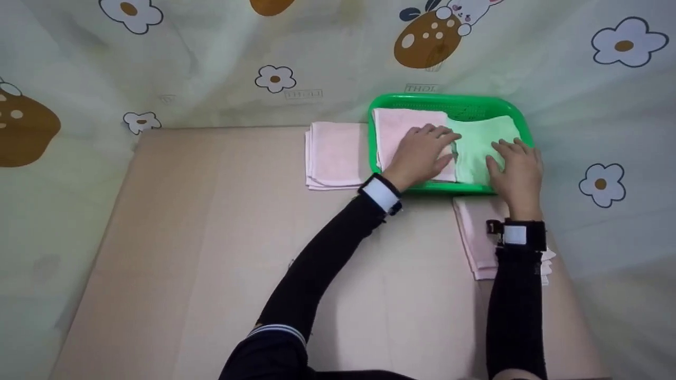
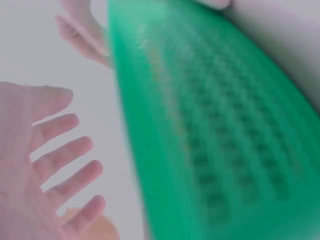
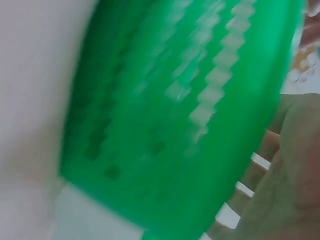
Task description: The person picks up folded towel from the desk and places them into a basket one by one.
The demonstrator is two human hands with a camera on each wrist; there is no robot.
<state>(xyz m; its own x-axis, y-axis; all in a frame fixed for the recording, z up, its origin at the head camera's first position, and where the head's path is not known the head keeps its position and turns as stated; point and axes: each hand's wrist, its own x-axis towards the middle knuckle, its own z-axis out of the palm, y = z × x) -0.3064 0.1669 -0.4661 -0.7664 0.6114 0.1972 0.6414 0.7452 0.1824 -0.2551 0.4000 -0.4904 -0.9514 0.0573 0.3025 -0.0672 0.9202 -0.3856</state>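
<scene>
Inside a green plastic basket (image 1: 449,99) lie a folded pink cloth (image 1: 396,129) on the left and a folded light green cloth (image 1: 472,153) on the right. My left hand (image 1: 420,153) is over the pink cloth, fingers spread toward the seam between the two cloths. Over the right side of the green cloth, close to the basket's rim, is my right hand (image 1: 517,174), its fingers loosely extended. The left wrist view shows the left hand (image 2: 55,160) with fingers apart beside the basket's slotted wall (image 2: 225,140). In the right wrist view, the basket's side (image 3: 165,125) partly covers the right hand's fingers.
A stack of folded pink cloths (image 1: 338,155) sits against the basket's left side. Another pink stack (image 1: 478,237) lies in front of the basket, partly under the right forearm. The tan tabletop (image 1: 211,237) meets a patterned curtain (image 1: 222,63) behind and at the sides.
</scene>
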